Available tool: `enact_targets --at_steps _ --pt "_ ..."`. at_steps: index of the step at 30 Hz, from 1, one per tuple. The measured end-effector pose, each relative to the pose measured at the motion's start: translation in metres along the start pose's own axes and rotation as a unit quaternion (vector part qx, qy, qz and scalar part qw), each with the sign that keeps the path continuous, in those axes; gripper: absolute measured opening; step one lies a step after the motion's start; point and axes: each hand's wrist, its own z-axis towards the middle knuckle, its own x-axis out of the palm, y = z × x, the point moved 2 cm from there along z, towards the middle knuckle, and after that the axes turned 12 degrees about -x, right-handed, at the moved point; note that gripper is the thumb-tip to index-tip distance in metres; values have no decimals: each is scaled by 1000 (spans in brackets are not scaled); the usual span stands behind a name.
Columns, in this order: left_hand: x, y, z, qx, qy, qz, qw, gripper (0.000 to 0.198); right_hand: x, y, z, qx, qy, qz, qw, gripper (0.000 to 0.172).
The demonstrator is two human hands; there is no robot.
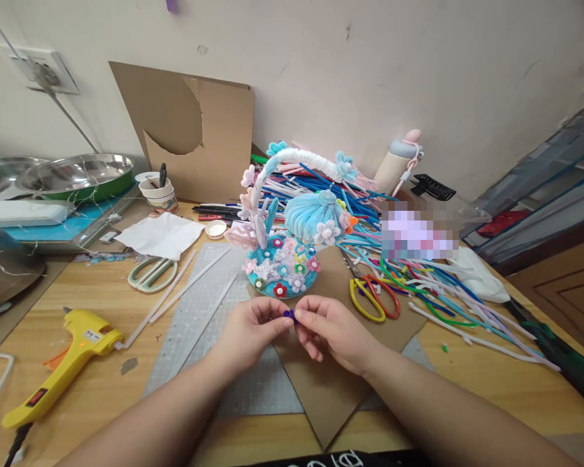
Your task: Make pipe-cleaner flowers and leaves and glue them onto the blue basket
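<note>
Between the fingertips of my left hand (253,329) and my right hand (331,329) is a small dark purple piece (290,314), pinched from both sides and partly hidden. Just beyond my hands stands a decoration with a round blue base (255,280) covered in small coloured flowers. A white arch (299,155) rises from it with blue and pink flowers. From the arch hangs a light blue shell shape (316,214) with flowers along its lower edge.
A yellow glue gun (80,353) and glue sticks (163,295) lie left. Green-handled scissors (153,275) sit behind them. Yellow-and-red scissors (374,298) and piled fuzzy stems (433,285) are right. Cardboard (321,395) overlaps the grey cutting mat (246,389). A bottle (394,165) stands at the back.
</note>
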Motion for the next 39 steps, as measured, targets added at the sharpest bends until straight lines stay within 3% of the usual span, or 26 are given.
enact_targets --at_steps 4,9,16,20,23,26,29,31,32,35,39 --pt "-1 -2 0 -60 92 -44 993 24 -7 16 -1 -173 15 -219 960 11" --pt "2 -2 -2 -79 137 -134 978 26 -7 20 -4 -230 72 -333 911 7" --pt "4 -1 -4 -114 141 -198 963 26 -5 19 -7 -358 71 -412 835 8" --pt "2 0 -1 -100 102 -169 975 28 -4 20 -7 -363 105 -474 795 8" --pt "4 0 0 -74 72 -128 986 29 -2 20 -9 -347 96 -504 785 10" --pt "9 -1 -1 -41 35 -87 995 24 2 17 -10 -313 48 -486 815 11" --pt "10 -2 -5 7 -19 -30 999 14 3 9 -9 -205 -31 -360 910 8" --pt "9 -2 -7 57 -51 48 996 7 3 0 -6 -84 -46 -201 975 9" --pt "9 -3 -8 79 -63 87 991 6 4 -4 -4 -31 -42 -120 991 11" --pt "5 -3 -7 92 -69 105 988 7 5 -10 -1 14 -37 26 999 17" --pt "3 -3 -2 26 -7 -62 998 20 5 -9 0 -44 -39 12 998 23"
